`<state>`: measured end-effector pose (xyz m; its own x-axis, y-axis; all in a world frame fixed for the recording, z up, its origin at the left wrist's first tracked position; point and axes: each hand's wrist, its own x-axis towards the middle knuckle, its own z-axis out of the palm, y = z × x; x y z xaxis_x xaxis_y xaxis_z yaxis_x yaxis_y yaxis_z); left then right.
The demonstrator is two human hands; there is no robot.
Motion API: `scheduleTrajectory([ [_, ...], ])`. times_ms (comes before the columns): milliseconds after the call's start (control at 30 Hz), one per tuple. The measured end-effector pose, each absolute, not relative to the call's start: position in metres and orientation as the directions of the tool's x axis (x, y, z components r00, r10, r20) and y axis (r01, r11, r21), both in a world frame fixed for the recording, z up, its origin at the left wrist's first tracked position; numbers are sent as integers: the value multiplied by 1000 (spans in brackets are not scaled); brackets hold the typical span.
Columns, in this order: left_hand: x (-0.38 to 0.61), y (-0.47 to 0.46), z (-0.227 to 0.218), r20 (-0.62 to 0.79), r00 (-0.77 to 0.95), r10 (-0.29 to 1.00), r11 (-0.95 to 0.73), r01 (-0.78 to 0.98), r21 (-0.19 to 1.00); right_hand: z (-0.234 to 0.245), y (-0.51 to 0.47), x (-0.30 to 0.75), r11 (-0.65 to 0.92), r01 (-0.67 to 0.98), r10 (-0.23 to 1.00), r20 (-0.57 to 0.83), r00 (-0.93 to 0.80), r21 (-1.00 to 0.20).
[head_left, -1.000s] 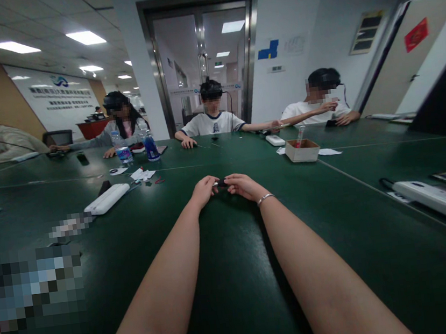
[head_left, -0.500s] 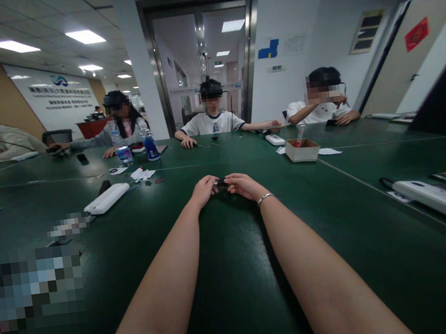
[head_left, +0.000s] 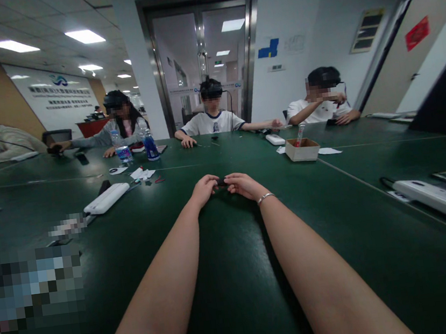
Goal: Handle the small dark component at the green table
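Note:
Both my arms reach out over the dark green table (head_left: 236, 274). A small black object (head_left: 220, 182), too small to name, spans the gap between my hands just above the tabletop. The fingers of my left hand (head_left: 204, 191) are closed on its left end. On its right end the fingertips of my right hand (head_left: 245, 185) are pinched, with a silver bracelet (head_left: 265, 198) at that wrist. My fingers hide both ends of the object.
To the left lies a white power strip (head_left: 107, 198), near paper scraps (head_left: 142, 174). A small box (head_left: 302, 150) stands ahead on the right, and another white power strip (head_left: 443, 205) is at far right. Two bottles (head_left: 150, 146) stand across the table, where several people sit.
A pale, shiny bit at the left end of the black object showed earlier; now only its dark part shows between my fingers. My hands have hardly moved.

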<state>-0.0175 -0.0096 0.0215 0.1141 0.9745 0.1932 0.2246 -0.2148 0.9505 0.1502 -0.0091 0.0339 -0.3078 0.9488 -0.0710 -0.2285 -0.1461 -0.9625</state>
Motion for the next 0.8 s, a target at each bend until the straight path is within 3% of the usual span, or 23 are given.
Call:
scheduleTrajectory([
  [600,-17,-11,24,192,134,972,-215,192,957,35,-10,150,-134,-193,949,-69,-308,-972],
  [800,-22,-11,18,272,55,961,-276,304,912,32,-9,143,41,164,941,-17,-337,-986],
])
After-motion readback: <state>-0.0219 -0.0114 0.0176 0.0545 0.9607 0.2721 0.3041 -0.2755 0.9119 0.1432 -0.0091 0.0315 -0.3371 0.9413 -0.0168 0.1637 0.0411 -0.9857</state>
